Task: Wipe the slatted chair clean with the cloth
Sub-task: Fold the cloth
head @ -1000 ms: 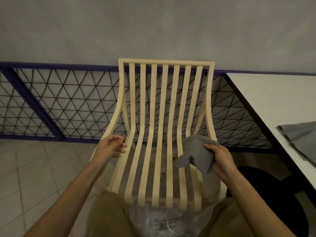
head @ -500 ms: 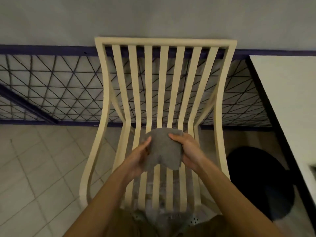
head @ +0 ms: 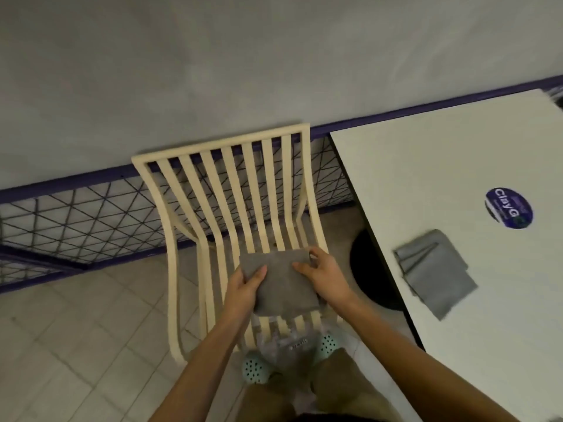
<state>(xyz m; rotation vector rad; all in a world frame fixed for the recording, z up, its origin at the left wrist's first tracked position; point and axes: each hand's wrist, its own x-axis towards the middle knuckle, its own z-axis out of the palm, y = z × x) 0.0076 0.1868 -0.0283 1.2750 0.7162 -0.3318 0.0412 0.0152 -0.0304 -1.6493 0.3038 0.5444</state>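
Nearest us, over the seat slats, our left hand [head: 243, 287] and right hand [head: 326, 278] each pinch a side of the grey cloth [head: 283, 284], thumbs on top, holding it spread above the cream slatted chair [head: 231, 184]. To the right, folded grey cloths [head: 435, 269] lie on the white table [head: 441, 166]. Beyond the chair runs a mesh railing [head: 76, 220].
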